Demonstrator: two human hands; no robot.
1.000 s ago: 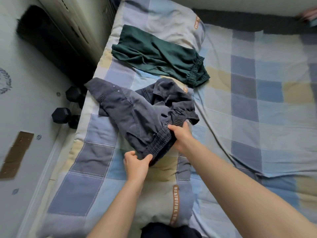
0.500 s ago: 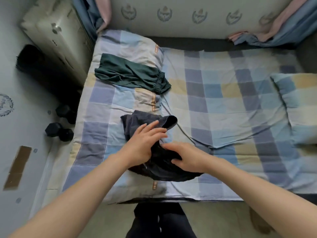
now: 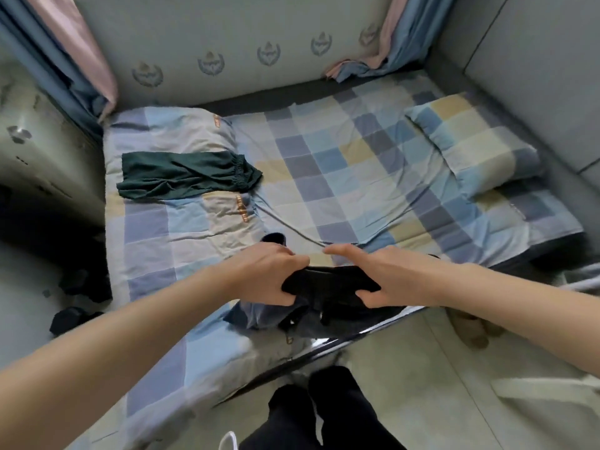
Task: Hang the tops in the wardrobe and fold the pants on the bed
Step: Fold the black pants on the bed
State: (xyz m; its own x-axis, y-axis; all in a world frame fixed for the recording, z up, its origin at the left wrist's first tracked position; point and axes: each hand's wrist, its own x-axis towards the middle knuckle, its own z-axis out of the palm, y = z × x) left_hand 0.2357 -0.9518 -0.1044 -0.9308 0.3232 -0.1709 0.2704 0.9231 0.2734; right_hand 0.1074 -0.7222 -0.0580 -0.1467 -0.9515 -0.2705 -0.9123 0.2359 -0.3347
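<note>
both hands lift the dark pants (image 3: 328, 284) over the near edge of the bed (image 3: 341, 164).
left hand (image 3: 269, 274) and right hand (image 3: 383, 277) each grasp one side, probably to keep the fold together; green pants (image 3: 185, 175) lie folded behind.

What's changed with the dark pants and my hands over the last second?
The dark grey pants, spread crumpled a second ago, are now bunched into a compact bundle nearer the bed's front edge. The left hand and right hand went from pressing flat on them to gripping them from either side. The green pants stayed put.
</note>
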